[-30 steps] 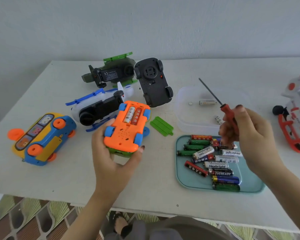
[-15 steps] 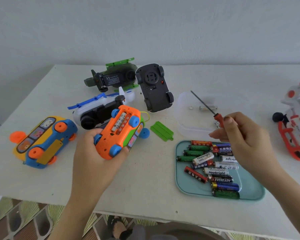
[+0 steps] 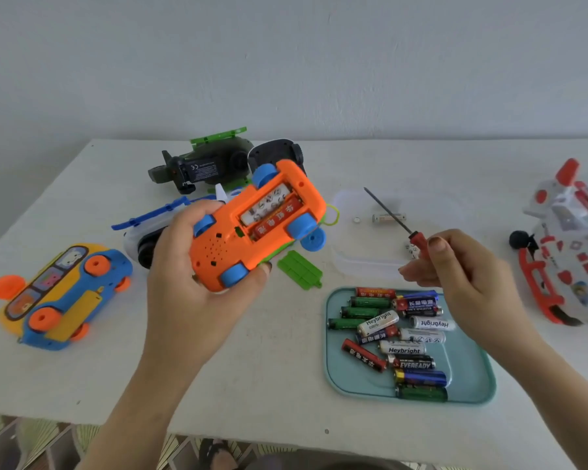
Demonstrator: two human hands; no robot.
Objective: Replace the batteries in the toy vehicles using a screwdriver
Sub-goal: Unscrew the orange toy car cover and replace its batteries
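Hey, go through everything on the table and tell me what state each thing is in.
Orange car: upside down in left hand, battery bay open, two batteries inside.
Green cover: off, flat on table.
Screwdriver: gripped in right hand, tip in the air.
Teal tray: holds loose batteries.
Clear container: open, one battery inside.

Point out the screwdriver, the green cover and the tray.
screwdriver (image 3: 416,239): head view, red handle.
green cover (image 3: 299,270): head view, its middle.
tray (image 3: 469,368): head view, bare floor, right side.

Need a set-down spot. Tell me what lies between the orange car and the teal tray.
Head view: a green battery cover lies on the table between the orange car and the teal tray; the rest is bare.
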